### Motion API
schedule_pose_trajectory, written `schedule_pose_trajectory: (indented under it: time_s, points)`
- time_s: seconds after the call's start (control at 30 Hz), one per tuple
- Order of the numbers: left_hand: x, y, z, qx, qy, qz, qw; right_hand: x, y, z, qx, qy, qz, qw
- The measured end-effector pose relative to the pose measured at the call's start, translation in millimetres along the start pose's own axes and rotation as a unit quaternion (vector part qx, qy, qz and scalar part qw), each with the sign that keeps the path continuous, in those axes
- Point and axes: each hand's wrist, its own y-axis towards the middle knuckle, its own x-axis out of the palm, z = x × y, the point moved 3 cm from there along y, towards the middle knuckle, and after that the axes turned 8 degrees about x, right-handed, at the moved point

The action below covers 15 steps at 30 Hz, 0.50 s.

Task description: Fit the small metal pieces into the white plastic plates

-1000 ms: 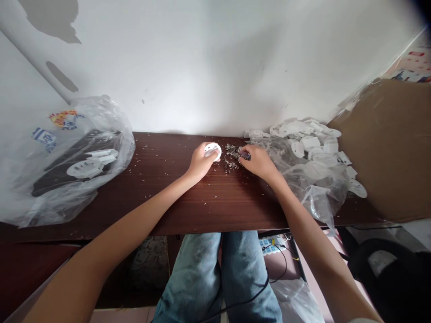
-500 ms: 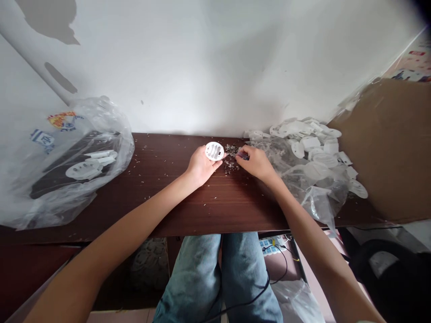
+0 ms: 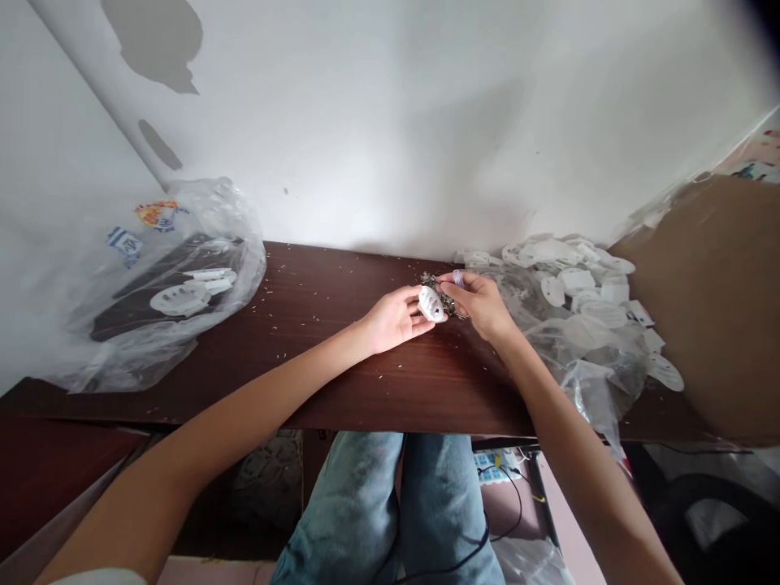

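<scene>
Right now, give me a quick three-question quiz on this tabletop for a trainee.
1. True or false: the left hand holds the white slotted plastic disc.
2. Where is the dark debris pile? (a) in the bag of black items, (b) on the brown wooden tabletop, (c) on the jeans.
3. Fill in the blank: the clear plastic bag heaped with white discs lies to the ___ of the left hand.

Key: 1 true; 2 b; 3 right.

White slotted plastic disc (image 3: 431,305), speckled grey-black scraps (image 3: 449,302), dark reddish-brown wood-grain table (image 3: 366,382), faded blue mottled jeans (image 3: 442,496)
</scene>
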Motion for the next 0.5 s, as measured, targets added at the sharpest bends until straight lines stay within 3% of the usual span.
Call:
schedule_pose_trajectory:
  time_s: [0.27,0.5]
  points:
    - [-1.6,0.4,-4.9,0.004,-0.017,-0.048,0.999,2.7,-3.2,-2.6,-0.016,-0.065,0.009,0.998]
    - [-2.1,0.9,-5.2,0.009,-0.018,-0.044,0.999,-0.8,-3.8,-3.6,-0.031,-0.076,0.027,0.996]
